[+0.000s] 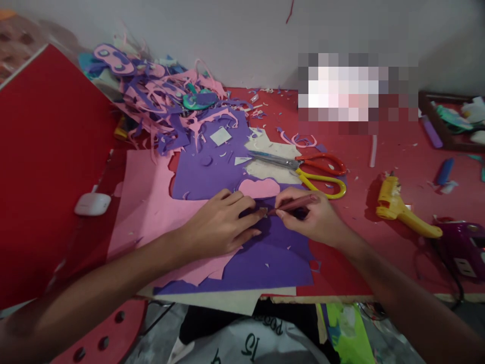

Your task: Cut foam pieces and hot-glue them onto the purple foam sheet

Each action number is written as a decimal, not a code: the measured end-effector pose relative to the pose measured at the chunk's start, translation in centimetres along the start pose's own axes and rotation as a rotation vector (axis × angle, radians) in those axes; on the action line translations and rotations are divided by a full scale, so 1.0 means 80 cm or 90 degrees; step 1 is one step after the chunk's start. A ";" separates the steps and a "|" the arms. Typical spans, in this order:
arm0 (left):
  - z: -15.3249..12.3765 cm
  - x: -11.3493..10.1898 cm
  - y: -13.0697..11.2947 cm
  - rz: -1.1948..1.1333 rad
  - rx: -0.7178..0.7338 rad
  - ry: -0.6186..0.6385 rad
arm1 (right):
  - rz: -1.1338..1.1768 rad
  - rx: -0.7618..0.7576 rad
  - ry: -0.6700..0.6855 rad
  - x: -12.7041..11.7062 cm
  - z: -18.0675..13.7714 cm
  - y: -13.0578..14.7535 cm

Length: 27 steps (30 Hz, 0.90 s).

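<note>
My right hand [306, 217] is closed round a reddish-brown pen [299, 203], its tip lowered to a small pale square piece [264, 212] on a dark purple foam sheet [280, 263]. From the other side, my left hand [227, 222] lies on the sheets with its fingers stretched out, one fingertip pressing that small piece. Just beyond both hands lies a pink cloud-shaped cutout [259, 188] with a purple edge. Under my left hand and wrist a pink foam sheet [140, 202] overlaps the purple one.
Scissors [280, 161] with red and yellow handles lie beyond my right hand. Foam scraps [151, 96] are heaped at the back left. A yellow glue gun [401, 207] rests at the right. A white case [93, 203] sits left, near a red board [49, 167].
</note>
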<state>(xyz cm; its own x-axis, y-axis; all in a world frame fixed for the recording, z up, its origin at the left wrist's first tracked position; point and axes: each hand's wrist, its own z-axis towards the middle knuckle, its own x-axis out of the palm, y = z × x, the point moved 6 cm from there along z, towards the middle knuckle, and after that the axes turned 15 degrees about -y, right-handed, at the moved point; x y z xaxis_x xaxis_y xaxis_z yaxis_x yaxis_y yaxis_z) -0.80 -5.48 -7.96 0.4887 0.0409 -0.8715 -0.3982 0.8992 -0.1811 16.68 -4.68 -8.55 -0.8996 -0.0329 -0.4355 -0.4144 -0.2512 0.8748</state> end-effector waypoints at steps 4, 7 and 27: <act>0.000 0.001 0.000 0.001 0.001 0.001 | -0.006 0.003 -0.004 -0.001 -0.001 -0.002; 0.000 0.001 0.000 0.001 0.002 -0.004 | 0.002 -0.005 0.016 0.001 -0.002 -0.001; -0.002 0.002 0.003 -0.019 -0.018 0.000 | 0.007 -0.016 0.011 -0.001 -0.002 0.003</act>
<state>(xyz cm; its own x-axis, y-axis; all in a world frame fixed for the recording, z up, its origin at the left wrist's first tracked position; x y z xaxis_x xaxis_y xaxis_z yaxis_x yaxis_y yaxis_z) -0.95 -5.30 -8.22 0.5002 0.0137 -0.8658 -0.4048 0.8876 -0.2198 16.70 -4.91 -8.38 -0.9012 -0.0517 -0.4303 -0.4014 -0.2746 0.8738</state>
